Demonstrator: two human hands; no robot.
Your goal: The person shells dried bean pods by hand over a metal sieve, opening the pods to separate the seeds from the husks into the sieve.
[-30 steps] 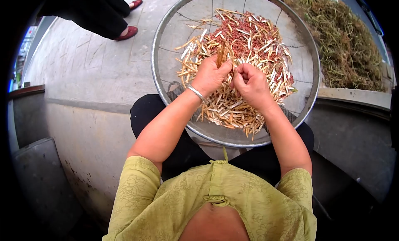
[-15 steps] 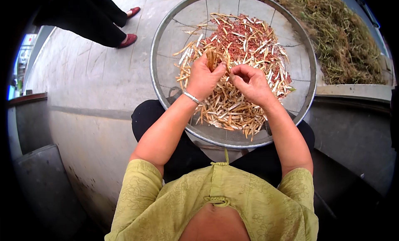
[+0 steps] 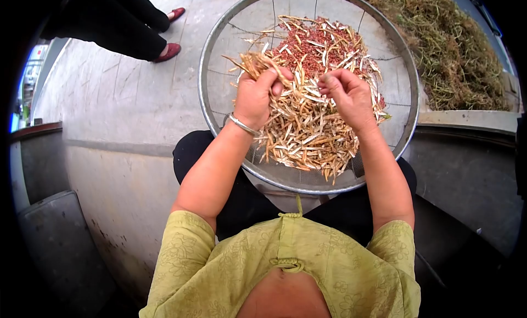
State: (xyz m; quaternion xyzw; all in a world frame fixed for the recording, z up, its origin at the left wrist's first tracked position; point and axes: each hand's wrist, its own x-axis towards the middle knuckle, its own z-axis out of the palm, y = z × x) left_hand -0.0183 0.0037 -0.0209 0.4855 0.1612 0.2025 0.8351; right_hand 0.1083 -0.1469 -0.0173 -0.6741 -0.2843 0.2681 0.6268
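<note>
My left hand point(image 3: 253, 103) is closed around a bunch of dry bean pods point(image 3: 256, 64), which fan out past the thumb and fingers. To its right, my right hand point(image 3: 350, 101) hovers over the pile with thumb and fingertips pinched together; anything between them is too small to make out. Both hands are above a round wire-mesh sieve point(image 3: 203, 93) with a metal rim, resting on my lap. Small red beans point(image 3: 299, 50) lie in its far part, mixed with pods. Pale, split pods point(image 3: 307, 134) are heaped in the nearer part.
A large heap of dried plants point(image 3: 450, 54) lies at the upper right, behind a low ledge point(image 3: 466, 118). At the upper left another person stands in black trousers point(image 3: 118, 21) and red shoes point(image 3: 169, 52) on the concrete floor point(image 3: 126, 98). A grey panel point(image 3: 60, 241) is at the lower left.
My hands have moved apart. The left went leftward and turned with the bunch of pods, and the right shifted to the right, away from the bunch.
</note>
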